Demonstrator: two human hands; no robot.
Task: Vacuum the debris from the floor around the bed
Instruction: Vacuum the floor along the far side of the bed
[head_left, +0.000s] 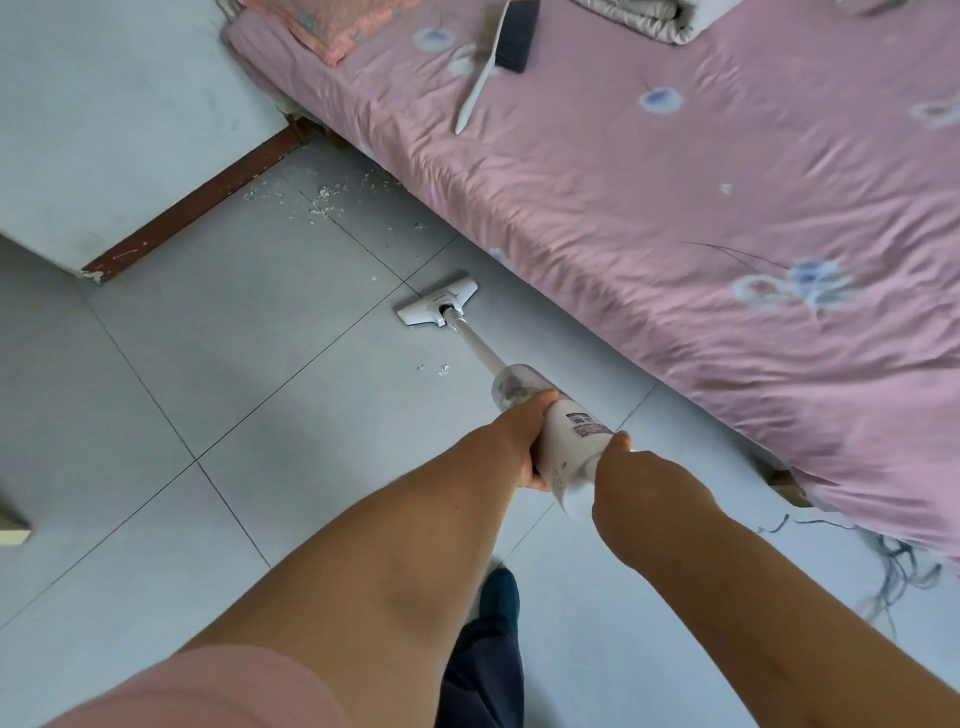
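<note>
Left hand (524, 441) wraps its fingers round the body of a white stick vacuum (571, 436), gripping it just behind the clear dust cup (514, 387). The right hand (623, 467) holds the rear end of the same body, just behind the left. Its thumb shows curled against the casing, while its other fingers are hidden under the machine. From the left hand a slim tube (475, 348) slants forward and down to the floor head (439, 299), which lies flat on the grey tiled floor (234, 364) well ahead of both hands. Most of the debris (322, 195), pale crumbs and flakes, lies farther ahead and to the left of the floor head, scattered near a brown baseboard (208, 197) and the corner of the bed. Two small bits (441, 370) lie between the left hand and the floor head, just left of the tube. To the right of both hands runs the bed (675, 234), covered in a pink flowered sheet, its edge close beside the vacuum. A long-handled brush (498, 47) rests on the bed far ahead of the hands. Loose dark threads (898, 561) trail on the floor behind and to the right of the right hand, and a dark shoe (501, 592) stands below the forearms.
</note>
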